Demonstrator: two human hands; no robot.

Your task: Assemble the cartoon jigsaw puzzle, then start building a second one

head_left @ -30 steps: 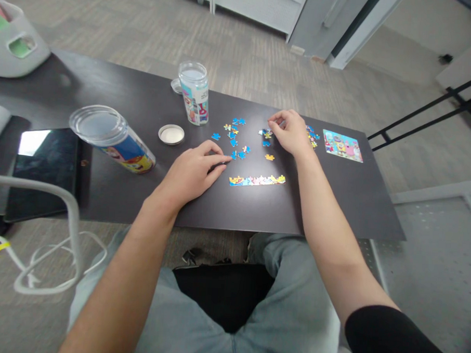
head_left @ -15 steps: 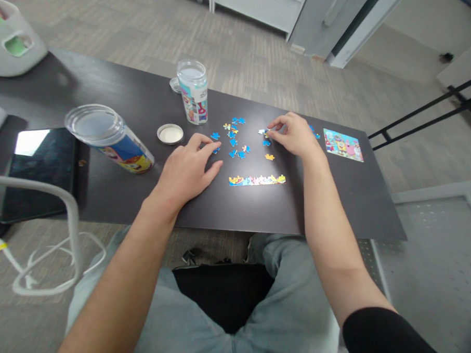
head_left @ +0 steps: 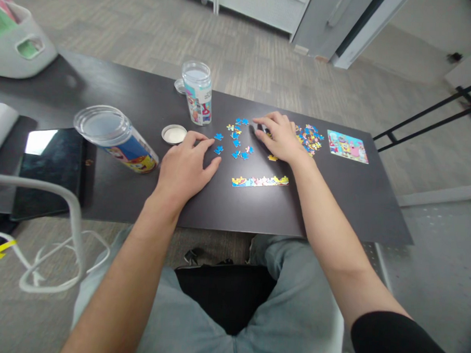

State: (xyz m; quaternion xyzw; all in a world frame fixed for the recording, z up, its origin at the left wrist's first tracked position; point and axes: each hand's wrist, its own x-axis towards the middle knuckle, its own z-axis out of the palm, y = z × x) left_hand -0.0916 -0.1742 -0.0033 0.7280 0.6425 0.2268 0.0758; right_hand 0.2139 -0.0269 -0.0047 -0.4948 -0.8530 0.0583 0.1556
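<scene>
My left hand [head_left: 189, 166] rests on the dark table with fingers and thumb apart, holding nothing. Its fingertips are beside a few loose blue puzzle pieces [head_left: 218, 150]. Over the table to the right, my right hand [head_left: 279, 137] has its fingers spread, and some puzzle pieces are partly hidden beneath it. A scattered group of blue and yellow puzzle pieces [head_left: 236, 136] lies between the hands. Closer to me is a joined strip of puzzle pieces [head_left: 260, 182]. A heap of puzzle pieces [head_left: 310, 139] sits just right of my right hand.
A picture card [head_left: 347, 146] lies at the table's right. Two clear-topped cans, one nearer [head_left: 118, 137] and one farther [head_left: 198, 94], stand left of the pieces, with a round lid [head_left: 174, 134] between them. A tablet [head_left: 50, 171] and white tube frame [head_left: 75, 227] are farther left.
My right hand has shifted slightly left and its fingers have gone from a pinch to spread. The heap behind it shows more now. My left hand stays nearly still.
</scene>
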